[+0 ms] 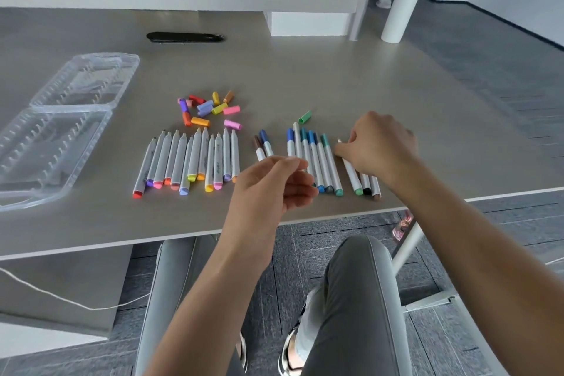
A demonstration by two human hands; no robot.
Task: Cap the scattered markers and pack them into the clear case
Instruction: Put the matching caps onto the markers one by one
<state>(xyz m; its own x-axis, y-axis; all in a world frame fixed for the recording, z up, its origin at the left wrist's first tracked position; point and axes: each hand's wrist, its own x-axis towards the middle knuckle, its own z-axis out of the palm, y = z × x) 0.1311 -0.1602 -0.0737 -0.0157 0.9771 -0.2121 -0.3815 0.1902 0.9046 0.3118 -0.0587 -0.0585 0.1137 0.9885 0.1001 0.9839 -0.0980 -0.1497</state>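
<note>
Fingers (343,151) of right hand pinch a green-ended marker (351,172); left hand (271,186) loosely curled, holding nothing; clear case (58,131) lies open.

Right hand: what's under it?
The right hand pinches an uncapped green-ended marker lying on the table. Two more markers, black-ended and brown-ended, poke out beneath it. Their upper ends are covered.

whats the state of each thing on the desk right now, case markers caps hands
clear case: open, empty
left row of markers: uncapped
loose caps: piled beyond that row
green cap: lying loose
blue and teal markers: capped
right hand: fingers pinching a green marker
left hand: raised, holding nothing
</note>
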